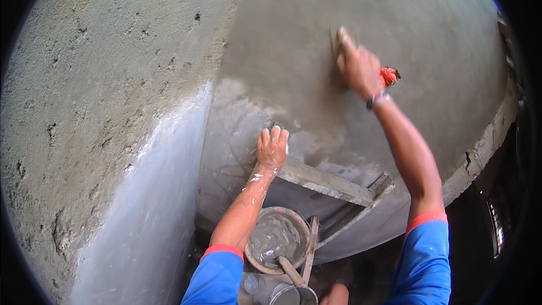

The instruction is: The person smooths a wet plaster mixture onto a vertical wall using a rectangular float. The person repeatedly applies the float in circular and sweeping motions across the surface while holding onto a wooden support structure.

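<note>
My right hand point(359, 66) is closed, with its index finger stretched along a thin tool pressed to the wet grey plaster wall point(293, 39). Only a narrow edge of this tool shows; it looks like a plastering trowel. Just beside that wrist, something orange and crumpled point(389, 76) sits in a hole in the plaster. Lower and to the left, my left hand point(272, 147) has bent, plaster-smeared fingers near the wall, above the end of a mortar-covered wooden frame point(327, 184). What its fingers hold, if anything, is hidden.
Below the frame stands a round bucket point(306, 231) of wet mortar, a wooden handle point(291, 271) leaning over its rim. A wooden stick point(310, 251) and a second bucket point(302, 299) are next to it. A rough, pitted wall point(101, 79) meets the plaster at left.
</note>
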The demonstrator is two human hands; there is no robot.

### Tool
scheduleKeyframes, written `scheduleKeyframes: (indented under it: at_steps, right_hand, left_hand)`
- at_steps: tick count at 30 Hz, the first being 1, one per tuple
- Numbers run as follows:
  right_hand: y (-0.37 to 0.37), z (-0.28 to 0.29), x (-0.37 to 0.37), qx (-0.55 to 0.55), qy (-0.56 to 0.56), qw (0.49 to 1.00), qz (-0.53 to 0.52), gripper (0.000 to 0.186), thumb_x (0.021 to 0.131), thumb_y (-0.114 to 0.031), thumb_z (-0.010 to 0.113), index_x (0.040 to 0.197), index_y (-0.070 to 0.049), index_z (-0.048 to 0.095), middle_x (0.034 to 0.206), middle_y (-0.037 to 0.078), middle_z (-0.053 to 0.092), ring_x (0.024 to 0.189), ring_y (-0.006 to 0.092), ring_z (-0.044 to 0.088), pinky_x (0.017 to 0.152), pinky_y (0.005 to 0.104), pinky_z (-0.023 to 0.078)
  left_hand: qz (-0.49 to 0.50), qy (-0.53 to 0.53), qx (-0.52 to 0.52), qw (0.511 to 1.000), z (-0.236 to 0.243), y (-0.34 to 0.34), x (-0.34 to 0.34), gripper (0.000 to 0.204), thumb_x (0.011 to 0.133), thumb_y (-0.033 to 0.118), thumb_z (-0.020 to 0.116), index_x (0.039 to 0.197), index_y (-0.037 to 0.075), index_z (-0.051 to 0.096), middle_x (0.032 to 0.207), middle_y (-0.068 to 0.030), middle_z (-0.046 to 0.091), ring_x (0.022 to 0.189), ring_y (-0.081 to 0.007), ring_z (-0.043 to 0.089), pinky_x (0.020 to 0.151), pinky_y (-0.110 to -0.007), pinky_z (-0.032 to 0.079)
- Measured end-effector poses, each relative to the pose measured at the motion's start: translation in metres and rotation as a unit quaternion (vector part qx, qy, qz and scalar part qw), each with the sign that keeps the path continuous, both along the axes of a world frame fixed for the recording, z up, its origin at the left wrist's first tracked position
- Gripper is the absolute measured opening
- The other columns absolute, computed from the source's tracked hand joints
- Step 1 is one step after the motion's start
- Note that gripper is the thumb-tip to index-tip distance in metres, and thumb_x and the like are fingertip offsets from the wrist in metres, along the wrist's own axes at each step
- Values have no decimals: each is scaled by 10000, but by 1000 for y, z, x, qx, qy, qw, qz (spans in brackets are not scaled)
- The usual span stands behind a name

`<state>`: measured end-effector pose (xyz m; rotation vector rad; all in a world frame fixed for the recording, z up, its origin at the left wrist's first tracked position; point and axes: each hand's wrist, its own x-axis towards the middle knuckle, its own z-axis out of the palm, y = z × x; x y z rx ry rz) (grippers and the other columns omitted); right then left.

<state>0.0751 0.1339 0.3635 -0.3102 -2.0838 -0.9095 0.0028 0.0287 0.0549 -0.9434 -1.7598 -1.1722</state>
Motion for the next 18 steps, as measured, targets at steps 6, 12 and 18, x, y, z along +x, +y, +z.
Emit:
scheduleKeyframes:
  at_steps: [6, 12, 18]
  right_hand:
    - [-38, -25, -61, 8, -36, 999, 9, 591, 860, -208, 586, 1443, -181, 488, 811, 186, 675, 708, 366, 679, 632, 491, 528]
    - [1, -152, 31, 46, -304, 949, -76, 678, 863, -150, 576, 1519, -208, 414, 789, 121, 584, 669, 283, 619, 611, 401, 482]
    - [-34, -53, -23, 45, -127, 988, -72, 656, 850, -152, 582, 1490, -209, 448, 826, 144, 639, 691, 297, 660, 624, 416, 511]
  left_hand:
    - [-4, -2, 8, 1000, 0, -3, 1, 169, 759, 105, 697, 885, 133, 589, 957, -61, 563, 839, -285, 539, 701, -424, 450]
    - [-12, -16, 5, 1000, 0, -4, 1, 210, 738, 86, 711, 906, 121, 591, 962, -67, 563, 854, -296, 539, 724, -429, 458]
    - [-16, -17, 13, 1000, -1, -2, 3, 228, 732, 77, 708, 920, 126, 588, 985, -62, 566, 870, -296, 539, 738, -432, 460]
